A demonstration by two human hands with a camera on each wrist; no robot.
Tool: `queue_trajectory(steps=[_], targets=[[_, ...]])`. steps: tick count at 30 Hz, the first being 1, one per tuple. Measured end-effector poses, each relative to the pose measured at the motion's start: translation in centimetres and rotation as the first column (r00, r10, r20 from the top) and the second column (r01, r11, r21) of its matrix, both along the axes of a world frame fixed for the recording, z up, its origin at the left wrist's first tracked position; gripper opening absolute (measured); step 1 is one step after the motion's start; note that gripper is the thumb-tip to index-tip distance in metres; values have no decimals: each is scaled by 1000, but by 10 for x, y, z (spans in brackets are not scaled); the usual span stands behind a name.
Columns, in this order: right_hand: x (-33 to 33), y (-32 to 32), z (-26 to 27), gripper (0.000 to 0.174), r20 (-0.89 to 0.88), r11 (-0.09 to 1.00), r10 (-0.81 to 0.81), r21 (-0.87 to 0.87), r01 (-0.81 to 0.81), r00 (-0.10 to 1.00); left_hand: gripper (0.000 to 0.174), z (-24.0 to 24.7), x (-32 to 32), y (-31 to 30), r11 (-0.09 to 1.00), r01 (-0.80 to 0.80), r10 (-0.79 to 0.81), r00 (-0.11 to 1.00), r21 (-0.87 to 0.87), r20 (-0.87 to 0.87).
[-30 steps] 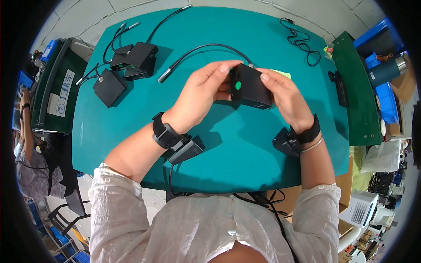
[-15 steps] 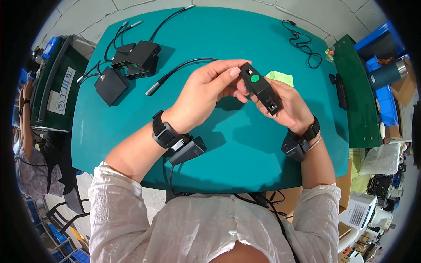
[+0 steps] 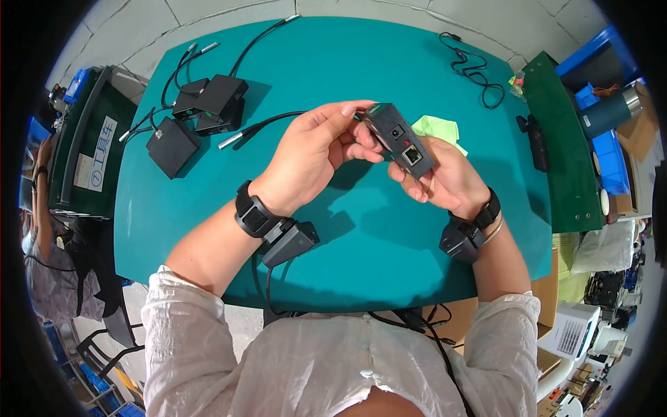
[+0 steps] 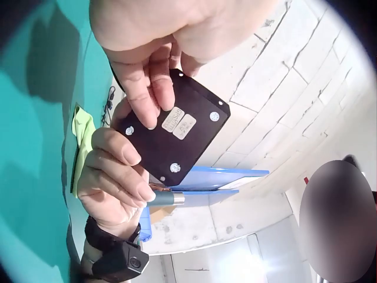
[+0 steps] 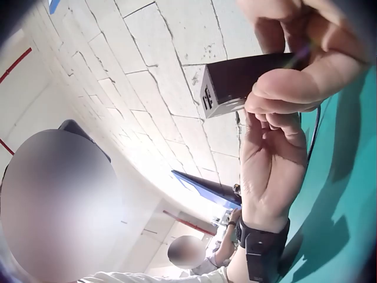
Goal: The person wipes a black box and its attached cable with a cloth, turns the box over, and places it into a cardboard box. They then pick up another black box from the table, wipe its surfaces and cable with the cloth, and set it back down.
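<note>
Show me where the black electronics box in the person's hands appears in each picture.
Head: the black electronics box sits just right of centre, in the upper half.
Left wrist: near the centre.
Right wrist: upper part, right of centre.
Shared landmark: the teal tabletop.

a thin black cable (image 3: 474, 70) lies in loose loops near the desk's (image 3: 389, 264) far right corner. right of the desk, a dark green panel (image 3: 563, 146) stands before a steel-capped bottle (image 3: 606, 114) and a blue bin (image 3: 611, 163). at left, a dark green cart (image 3: 90, 200) bears a white label (image 3: 103, 154).
</note>
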State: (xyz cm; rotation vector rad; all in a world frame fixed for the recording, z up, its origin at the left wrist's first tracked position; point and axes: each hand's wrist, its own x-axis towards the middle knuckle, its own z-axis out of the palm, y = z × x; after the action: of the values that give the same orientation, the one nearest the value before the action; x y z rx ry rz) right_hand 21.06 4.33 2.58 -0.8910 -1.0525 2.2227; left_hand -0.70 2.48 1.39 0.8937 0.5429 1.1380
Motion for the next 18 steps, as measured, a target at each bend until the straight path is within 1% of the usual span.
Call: queue_trajectory(steps=[2,5,9,11,15,18], targets=[[-1,0,1,35,1,1000,-2,-6,2,1000,38,1,0,0,999,-14,14,1000,-40,7],[-2,-1,1,35,11,1000,-10,-15,10,1000,37,-1,0,1,999,-13,13,1000,-39,22],[0,-1,-1,36,-16,1000,11,7,-11,1000,37,3,0,0,999,9,-9,1000,-49,3],[0,-1,-1,36,-36,1000,15,15,-15,999,38,7,2,-2,997,-20,20,1000,-75,-1],[1,-2,-1,36,-38,1000,3,7,-3,999,39,4,1,-1,999,7,-6,1000,-46,19],[1,-1,-2,36,-42,1000,2,15,-1,999,39,3,2,-2,998,-9,10,1000,-56,24]])
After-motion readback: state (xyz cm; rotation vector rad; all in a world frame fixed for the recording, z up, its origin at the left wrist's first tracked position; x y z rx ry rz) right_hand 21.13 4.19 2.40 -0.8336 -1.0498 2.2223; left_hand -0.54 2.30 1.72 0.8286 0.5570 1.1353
